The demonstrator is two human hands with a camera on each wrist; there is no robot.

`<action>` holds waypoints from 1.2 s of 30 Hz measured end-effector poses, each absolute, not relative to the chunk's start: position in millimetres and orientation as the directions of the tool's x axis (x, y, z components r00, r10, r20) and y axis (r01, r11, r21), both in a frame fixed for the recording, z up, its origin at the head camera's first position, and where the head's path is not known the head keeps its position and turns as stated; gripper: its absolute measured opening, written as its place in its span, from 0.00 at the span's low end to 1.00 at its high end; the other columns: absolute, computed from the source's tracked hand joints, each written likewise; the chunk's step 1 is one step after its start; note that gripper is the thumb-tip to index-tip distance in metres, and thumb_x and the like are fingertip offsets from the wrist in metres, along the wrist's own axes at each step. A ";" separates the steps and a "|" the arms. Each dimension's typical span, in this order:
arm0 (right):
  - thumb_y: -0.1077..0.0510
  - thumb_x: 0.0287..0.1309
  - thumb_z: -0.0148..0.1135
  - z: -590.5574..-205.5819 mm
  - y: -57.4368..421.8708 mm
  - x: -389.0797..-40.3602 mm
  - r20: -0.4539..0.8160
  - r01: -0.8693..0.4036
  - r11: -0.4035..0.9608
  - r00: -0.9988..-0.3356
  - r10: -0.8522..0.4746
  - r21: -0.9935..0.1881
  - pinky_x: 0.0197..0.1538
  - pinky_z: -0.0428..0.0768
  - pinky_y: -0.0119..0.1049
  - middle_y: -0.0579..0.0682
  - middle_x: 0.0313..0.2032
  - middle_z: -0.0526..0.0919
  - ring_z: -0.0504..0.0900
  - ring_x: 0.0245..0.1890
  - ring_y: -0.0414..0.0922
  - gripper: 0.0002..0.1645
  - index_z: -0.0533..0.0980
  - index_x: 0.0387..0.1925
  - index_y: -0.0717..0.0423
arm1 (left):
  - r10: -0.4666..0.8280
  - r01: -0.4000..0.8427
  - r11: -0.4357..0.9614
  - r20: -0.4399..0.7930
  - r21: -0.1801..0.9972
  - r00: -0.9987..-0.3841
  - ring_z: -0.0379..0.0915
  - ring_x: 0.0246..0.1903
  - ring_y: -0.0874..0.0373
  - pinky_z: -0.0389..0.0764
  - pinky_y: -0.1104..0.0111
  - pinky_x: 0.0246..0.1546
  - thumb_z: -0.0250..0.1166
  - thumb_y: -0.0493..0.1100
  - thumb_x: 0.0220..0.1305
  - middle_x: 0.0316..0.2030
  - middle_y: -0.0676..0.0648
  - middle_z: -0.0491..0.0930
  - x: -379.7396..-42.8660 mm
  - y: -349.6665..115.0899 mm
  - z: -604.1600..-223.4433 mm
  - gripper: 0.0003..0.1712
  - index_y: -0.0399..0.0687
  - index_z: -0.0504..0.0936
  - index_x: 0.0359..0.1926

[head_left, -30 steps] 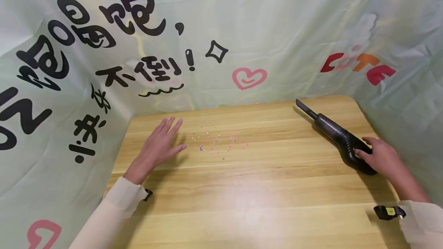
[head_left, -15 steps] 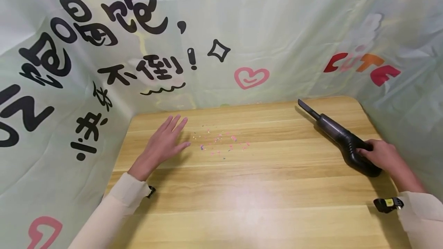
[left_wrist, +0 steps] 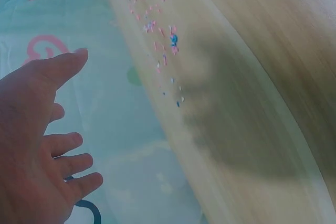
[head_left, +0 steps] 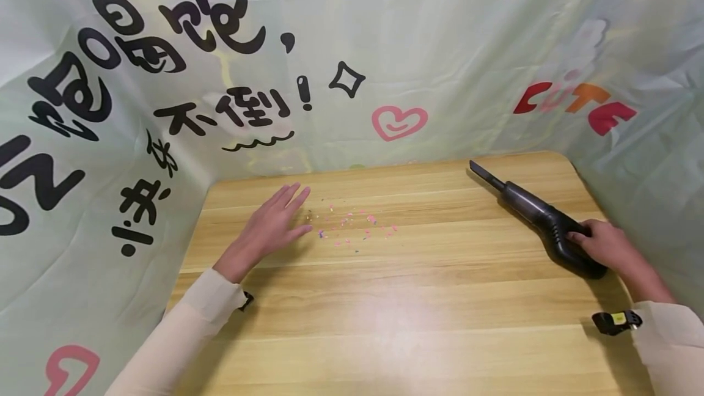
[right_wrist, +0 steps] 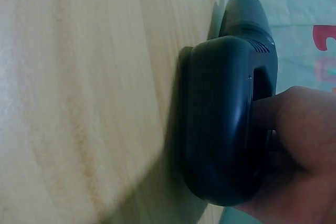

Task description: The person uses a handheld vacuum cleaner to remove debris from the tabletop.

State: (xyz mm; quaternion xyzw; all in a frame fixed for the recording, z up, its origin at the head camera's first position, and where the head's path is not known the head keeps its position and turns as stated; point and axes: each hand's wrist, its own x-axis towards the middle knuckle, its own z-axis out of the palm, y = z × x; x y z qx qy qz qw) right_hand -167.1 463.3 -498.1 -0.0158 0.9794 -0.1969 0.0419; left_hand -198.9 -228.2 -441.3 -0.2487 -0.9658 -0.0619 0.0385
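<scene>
At the table's right side lies a black handheld vacuum cleaner (head_left: 530,216), its narrow nozzle pointing to the far edge. My right hand (head_left: 605,248) grips its handle, the thumb over the near side; in the right wrist view the thumb (right_wrist: 275,111) reaches into the handle opening, while the other fingers are mostly hidden behind the body. Tiny pink, blue and white paper scraps (head_left: 371,219) lie scattered on the far middle of the table. Just left of them, my left hand (head_left: 269,225) hovers above the wood with fingers extended, holding nothing. Its shadow falls beside the scraps (left_wrist: 174,39).
The wooden table (head_left: 396,310) has rounded far corners. A pale green printed cloth (head_left: 440,47) with black lettering and hearts hangs behind it and on both sides. Small black devices, one being the right wrist camera (head_left: 617,322), sit at the cuffs.
My left hand has drifted right, closer to the scraps. My right hand's fingers have settled more closely round the vacuum's handle, and the nozzle tip has shifted slightly left.
</scene>
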 end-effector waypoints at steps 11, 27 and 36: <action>0.62 0.70 0.57 -495.7 456.2 -168.0 -0.124 0.003 0.876 -0.990 -0.065 -0.483 0.28 0.67 0.36 0.52 0.24 0.75 0.70 0.25 0.44 0.13 0.77 0.32 0.70 | 0.525 0.536 0.840 0.124 0.086 -0.842 0.54 0.79 0.38 0.62 0.47 0.77 0.68 0.64 0.68 0.80 0.39 0.57 -201.5 -214.0 -441.4 0.50 0.51 0.58 0.82; 0.54 0.68 0.60 -483.2 447.1 -160.7 -0.287 0.221 0.732 -0.957 0.037 -0.644 0.25 0.73 0.36 0.42 0.17 0.72 0.71 0.18 0.39 0.15 0.75 0.29 0.61 | 0.608 0.613 0.790 0.124 0.008 -0.784 0.57 0.79 0.39 0.63 0.49 0.77 0.66 0.63 0.71 0.79 0.40 0.61 -203.7 -186.9 -440.6 0.47 0.51 0.60 0.81; 0.54 0.66 0.66 -479.1 448.4 -160.8 -0.267 0.199 0.677 -0.964 0.003 -0.709 0.24 0.71 0.36 0.39 0.14 0.69 0.70 0.16 0.38 0.15 0.73 0.27 0.57 | 0.640 0.639 0.767 0.114 -0.048 -0.760 0.58 0.78 0.39 0.64 0.50 0.77 0.66 0.61 0.71 0.78 0.41 0.63 -205.4 -172.0 -441.5 0.45 0.53 0.60 0.81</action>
